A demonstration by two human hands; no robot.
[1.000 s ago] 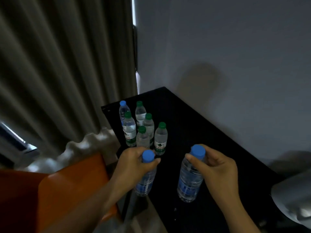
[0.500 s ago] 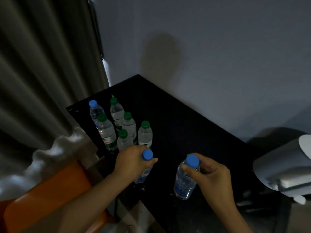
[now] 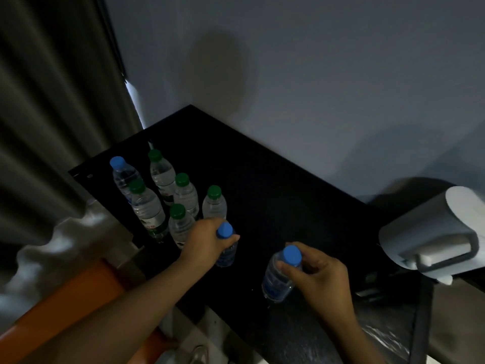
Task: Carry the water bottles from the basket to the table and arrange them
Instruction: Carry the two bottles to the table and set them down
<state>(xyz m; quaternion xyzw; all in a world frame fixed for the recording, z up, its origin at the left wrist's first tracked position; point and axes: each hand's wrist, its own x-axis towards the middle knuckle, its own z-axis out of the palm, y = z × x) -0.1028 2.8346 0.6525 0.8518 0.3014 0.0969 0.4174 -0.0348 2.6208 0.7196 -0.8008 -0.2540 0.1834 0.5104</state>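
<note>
Two blue-capped water bottles stand upright on the black table (image 3: pixel 275 185). My left hand (image 3: pixel 207 239) grips the neck of one blue-capped bottle (image 3: pixel 226 248), right beside a cluster of bottles. My right hand (image 3: pixel 319 277) pinches the neck of the other blue-capped bottle (image 3: pixel 279 278), further right and nearer to me. The cluster at the table's left end holds several green-capped bottles (image 3: pixel 185 193) and one more blue-capped bottle (image 3: pixel 121 173) at its far left. No basket is in view.
A grey curtain (image 3: pixel 52 114) hangs at the left and a grey wall runs behind the table. A white and grey device (image 3: pixel 433 240) sits at the table's right end. An orange seat (image 3: pixel 65 306) lies at the lower left.
Both hands have carried their bottles a little further over the table toward the cluster, and the bottles now stand on the tabletop. The camera has tilted down and to the right.
</note>
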